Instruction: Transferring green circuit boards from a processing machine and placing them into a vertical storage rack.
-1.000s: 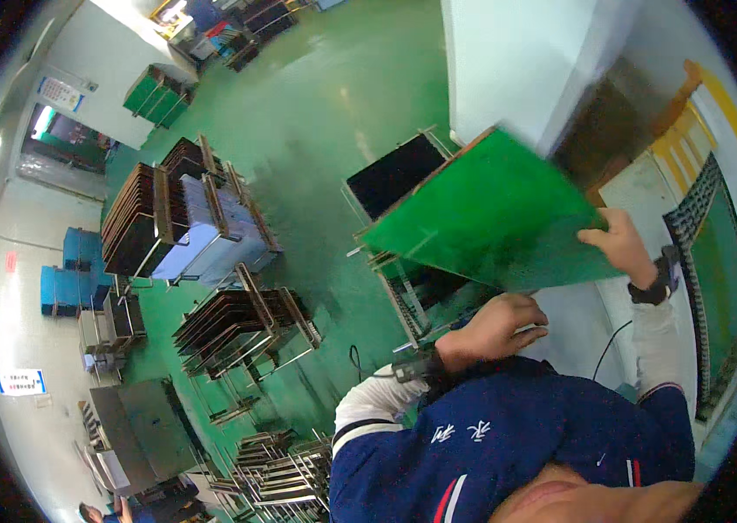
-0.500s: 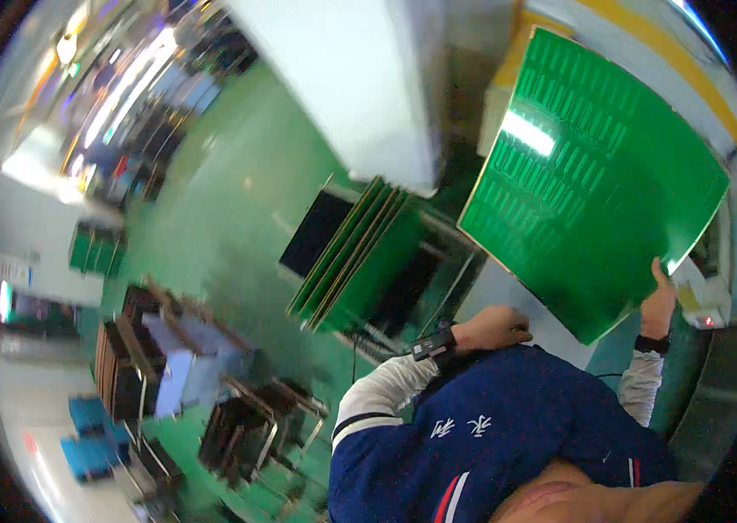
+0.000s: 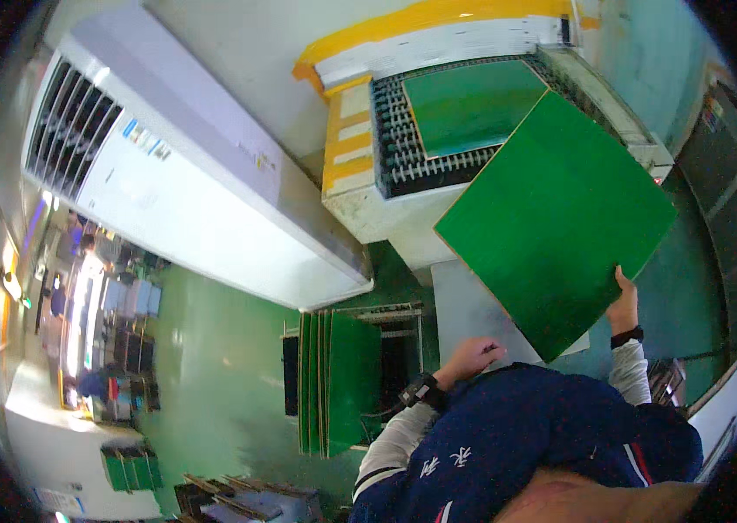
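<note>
My right hand (image 3: pixel 623 307) grips a large green circuit board panel (image 3: pixel 560 213) by its lower right edge, thumb on the face turned toward me. The panel is tilted, and its upper corner overlaps a second green panel (image 3: pixel 473 100) lying on a roller conveyor (image 3: pixel 396 144). My left hand (image 3: pixel 473 359) is off the panel, fingers curled in close to my body, with nothing visible in them. Behind it a pale grey surface (image 3: pixel 466 307) shows under the held panel.
A rack (image 3: pixel 403 312) to the left carries several upright green panels (image 3: pixel 346 383). A tall white air conditioner (image 3: pixel 203 205) stands beyond it. More racks (image 3: pixel 229 499) sit at the lower left. Dark leaning panels (image 3: pixel 730 174) are at the far right.
My view has swung, bringing the roller conveyor and its panel into sight. The held panel has turned; its face now looks plain, where rows of slot-like marks showed before. My left hand stays curled.
</note>
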The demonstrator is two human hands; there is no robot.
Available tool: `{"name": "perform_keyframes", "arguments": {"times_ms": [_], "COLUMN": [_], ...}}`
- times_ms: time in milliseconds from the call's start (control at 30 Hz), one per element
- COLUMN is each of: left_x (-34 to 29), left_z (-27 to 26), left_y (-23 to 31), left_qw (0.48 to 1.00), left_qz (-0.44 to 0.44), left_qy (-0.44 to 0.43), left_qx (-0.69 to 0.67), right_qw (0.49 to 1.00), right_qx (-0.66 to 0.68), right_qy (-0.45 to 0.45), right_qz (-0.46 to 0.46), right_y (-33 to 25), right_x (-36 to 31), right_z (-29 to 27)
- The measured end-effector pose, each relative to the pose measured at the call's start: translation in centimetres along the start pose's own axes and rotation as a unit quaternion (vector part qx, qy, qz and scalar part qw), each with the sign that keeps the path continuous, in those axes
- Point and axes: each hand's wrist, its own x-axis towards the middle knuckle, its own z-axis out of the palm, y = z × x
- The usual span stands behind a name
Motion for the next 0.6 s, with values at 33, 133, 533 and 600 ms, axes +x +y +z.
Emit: {"name": "perform_keyframes", "arguments": {"times_ms": [33, 133, 533, 600], "left_x": [0.4, 1.1, 1.1, 0.3], "left_z": [-0.2, -0.2, 0.4, 0.6], "left_y": [0.4, 0.9, 0.4, 1.1], "left_qw": [1.0, 1.0, 0.99, 0.981], "left_qz": [0.0, 0.002, -0.13, -0.152], "left_qy": [-0.006, -0.012, -0.038, 0.01], "left_qx": [0.003, 0.005, -0.028, -0.117], "right_qw": [1.0, 0.999, 0.97, 0.972], "right_qx": [0.01, 0.024, 0.201, 0.185], "right_qy": [0.017, 0.043, -0.052, -0.071], "right_qz": [0.008, 0.022, 0.122, 0.125], "right_y": [0.2, 0.9, 6.2, 7.0], "right_x": [-0.2, -0.2, 0.4, 0.1], "right_z": [0.6, 0.3, 0.0, 0.6]}}
